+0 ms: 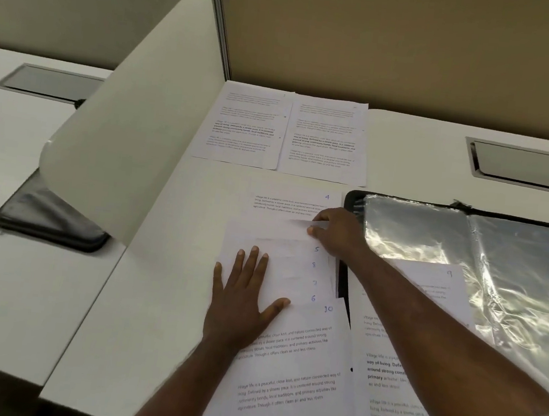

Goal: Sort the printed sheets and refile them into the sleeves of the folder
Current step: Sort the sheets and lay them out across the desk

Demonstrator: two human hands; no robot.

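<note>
Paper is covering the middle of a white desk (pixel 35 283), seen from a head camera looking down. A left hand (pixel 242 296) is lying flat, fingers straight, pressing on a fanned stack of printed sheets (pixel 287 353) whose corners are showing handwritten numbers 5, 8, 6 and 10. Just beyond it, a right hand (pixel 335 230) is pinching the edge of one sheet, directly under the sheet numbered 4 (pixel 287 199). Two more printed sheets (pixel 288 134) are lying side by side farther ahead of both hands.

The sheets are looking thin, light and floppy, likely to slide over one another, so taking one by a corner or edge while the other hand is pinning the stack seems sensible.

To the right of the right hand, an open black folder (pixel 352 199) is showing crinkled, shiny clear sleeves (pixel 516 262). A sheet numbered 9 (pixel 435 287) is lying over the near sleeve; whether it is inside cannot be told. The far sleeves are appearing empty.
</note>
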